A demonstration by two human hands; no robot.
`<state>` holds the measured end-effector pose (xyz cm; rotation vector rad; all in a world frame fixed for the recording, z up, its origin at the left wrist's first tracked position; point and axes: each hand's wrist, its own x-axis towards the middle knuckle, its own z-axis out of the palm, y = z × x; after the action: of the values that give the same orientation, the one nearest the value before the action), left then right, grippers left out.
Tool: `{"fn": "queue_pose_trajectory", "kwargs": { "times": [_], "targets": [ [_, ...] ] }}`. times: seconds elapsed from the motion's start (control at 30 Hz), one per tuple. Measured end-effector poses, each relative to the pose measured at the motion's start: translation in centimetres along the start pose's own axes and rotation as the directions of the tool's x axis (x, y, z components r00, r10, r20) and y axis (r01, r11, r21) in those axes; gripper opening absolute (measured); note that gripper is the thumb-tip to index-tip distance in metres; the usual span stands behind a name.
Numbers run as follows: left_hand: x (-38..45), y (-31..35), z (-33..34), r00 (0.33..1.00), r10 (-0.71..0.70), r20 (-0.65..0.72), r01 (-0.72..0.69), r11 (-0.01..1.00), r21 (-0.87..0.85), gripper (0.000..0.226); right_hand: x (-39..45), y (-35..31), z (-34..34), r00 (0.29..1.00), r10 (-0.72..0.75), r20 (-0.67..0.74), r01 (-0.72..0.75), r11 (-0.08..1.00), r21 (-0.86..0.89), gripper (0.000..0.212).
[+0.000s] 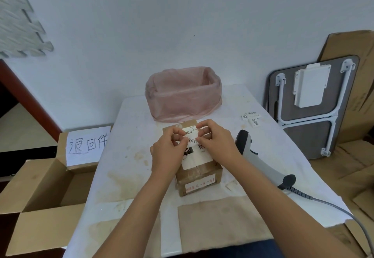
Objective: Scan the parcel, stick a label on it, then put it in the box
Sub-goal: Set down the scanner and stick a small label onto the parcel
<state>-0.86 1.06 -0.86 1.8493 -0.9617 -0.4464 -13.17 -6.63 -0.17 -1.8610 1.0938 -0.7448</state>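
Note:
A small brown cardboard parcel (pixel 199 173) with a white shipping label on top stands in the middle of the white table (pixel 129 168). Above its top I hold a small white handwritten label (pixel 191 140) between both hands. My left hand (pixel 169 153) pinches its left side and my right hand (pixel 217 140) pinches its right side. The fingers hide most of the label. A grey and black barcode scanner (pixel 261 160) lies on the table just right of the parcel. The open cardboard box (pixel 38 193) with a handwritten paper sign (pixel 88 145) stands on the floor at the left.
A bin lined with a pink plastic bag (pixel 183 93) stands at the table's far edge behind the parcel. Several spare small labels (pixel 251 118) lie at the far right of the table. The scanner's cable (pixel 332 207) runs off the right edge. A folded table (pixel 311 106) leans against the wall.

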Motion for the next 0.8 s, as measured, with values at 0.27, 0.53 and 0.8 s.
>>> {"fn": "queue_pose_trajectory", "kwargs": {
  "times": [0.27,0.53,0.8],
  "targets": [
    [0.3,-0.5,0.2,0.999,-0.039,-0.015,0.039,0.999,-0.024,0.009,0.8,0.5,0.8,0.997,-0.071,-0.004,0.07,0.989,-0.131,0.033],
    [0.5,-0.6,0.1,0.999,-0.029,-0.024,0.029,0.999,-0.026,0.009,0.3,1.2,1.3,0.991,-0.13,-0.041,0.124,0.985,-0.123,0.04],
    [0.6,-0.5,0.3,1.0,-0.018,-0.021,0.018,1.0,0.008,0.008,0.1,2.0,2.1,0.988,-0.142,-0.064,0.133,0.984,-0.121,0.039]
  ]
}}
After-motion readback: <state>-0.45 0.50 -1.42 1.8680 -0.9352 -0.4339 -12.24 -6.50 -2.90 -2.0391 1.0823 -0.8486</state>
